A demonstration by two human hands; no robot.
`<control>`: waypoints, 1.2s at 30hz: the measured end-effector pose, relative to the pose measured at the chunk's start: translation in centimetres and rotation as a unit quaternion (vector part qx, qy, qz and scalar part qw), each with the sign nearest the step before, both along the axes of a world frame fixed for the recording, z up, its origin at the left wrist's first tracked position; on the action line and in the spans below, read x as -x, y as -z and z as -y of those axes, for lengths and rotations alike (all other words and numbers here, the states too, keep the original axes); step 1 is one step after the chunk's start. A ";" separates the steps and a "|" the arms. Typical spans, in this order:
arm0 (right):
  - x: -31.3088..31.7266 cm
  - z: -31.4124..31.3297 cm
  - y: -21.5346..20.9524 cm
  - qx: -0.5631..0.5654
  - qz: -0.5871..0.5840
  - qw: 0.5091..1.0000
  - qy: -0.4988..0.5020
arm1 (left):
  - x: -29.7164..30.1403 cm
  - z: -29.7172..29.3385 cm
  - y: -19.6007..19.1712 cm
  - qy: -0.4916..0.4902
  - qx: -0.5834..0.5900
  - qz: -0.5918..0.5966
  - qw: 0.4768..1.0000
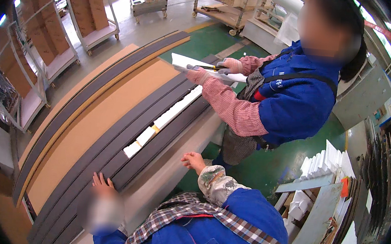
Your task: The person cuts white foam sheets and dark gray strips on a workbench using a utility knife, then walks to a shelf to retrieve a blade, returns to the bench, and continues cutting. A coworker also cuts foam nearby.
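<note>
My left hand [102,186] lies with its fingers spread on the long dark grey strips [109,154] at the near left end of the work table. No object shows in it. My right hand [194,162] hovers at the table's right edge, fingers loosely bent and apart, with nothing visible in them. Between the strips runs a row of white foam-like blocks [178,108], with a small yellow piece [156,129] among them. Across the table, a co-worker's gloved hands [199,75] hold a folded white sheet [187,61] and a thin black-and-yellow tool.
A wide tan board [100,99] lies beside the strips, with further long edged panels [83,75] beyond. The co-worker [295,93] stands close at the table's right. Wheeled racks with brown panels [87,5] stand far left. White pieces [327,161] are stacked at right.
</note>
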State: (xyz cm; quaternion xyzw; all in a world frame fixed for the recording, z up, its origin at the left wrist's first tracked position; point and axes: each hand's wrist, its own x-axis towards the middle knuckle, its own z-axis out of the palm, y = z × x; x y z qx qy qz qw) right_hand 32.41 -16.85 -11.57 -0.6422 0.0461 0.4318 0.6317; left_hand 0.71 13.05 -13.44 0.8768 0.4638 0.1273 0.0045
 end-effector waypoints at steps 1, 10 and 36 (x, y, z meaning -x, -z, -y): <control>0.5 0.4 0.3 -0.005 0.002 1.000 -0.005 | -0.1 0.2 -0.3 -0.002 0.005 -0.002 1.000; 3.3 0.0 1.8 -0.010 -0.025 0.999 -0.034 | 0.1 -0.1 0.0 -0.003 0.002 -0.022 1.000; 4.5 -0.8 3.1 0.011 -0.026 0.998 -0.063 | 0.4 -0.7 1.4 0.009 -0.013 0.000 1.000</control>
